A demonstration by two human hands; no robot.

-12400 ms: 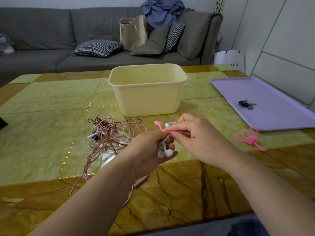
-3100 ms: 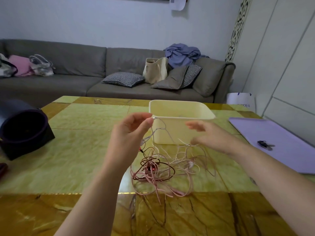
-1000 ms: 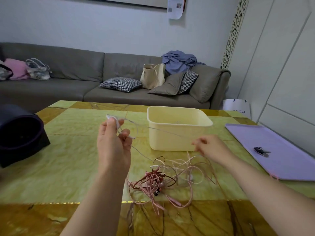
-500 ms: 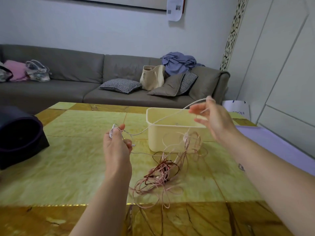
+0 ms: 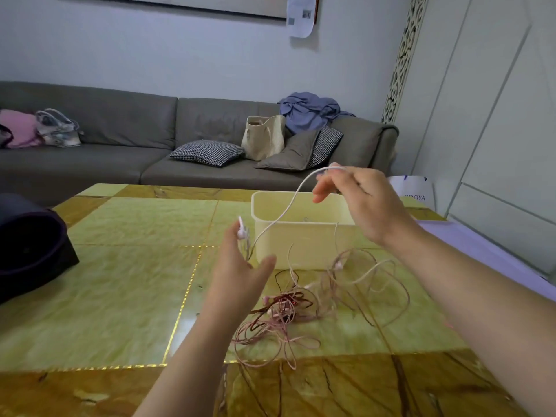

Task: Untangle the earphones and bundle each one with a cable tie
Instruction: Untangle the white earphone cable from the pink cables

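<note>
Cord [image 5: 282, 216] vanishes, seemingly pinched, into right hand [image 5: 361, 203].

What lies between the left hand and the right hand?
In the head view, a white earphone cable stretches from the left hand up to the right hand, crossing in front of the yellow tub.

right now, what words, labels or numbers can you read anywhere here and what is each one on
"ROYA", after a first letter I cannot make out: on the white paper bag beside the sofa.
Paper sheet hanging up top: printed marks too blurred to read.
Nothing else readable.
</note>
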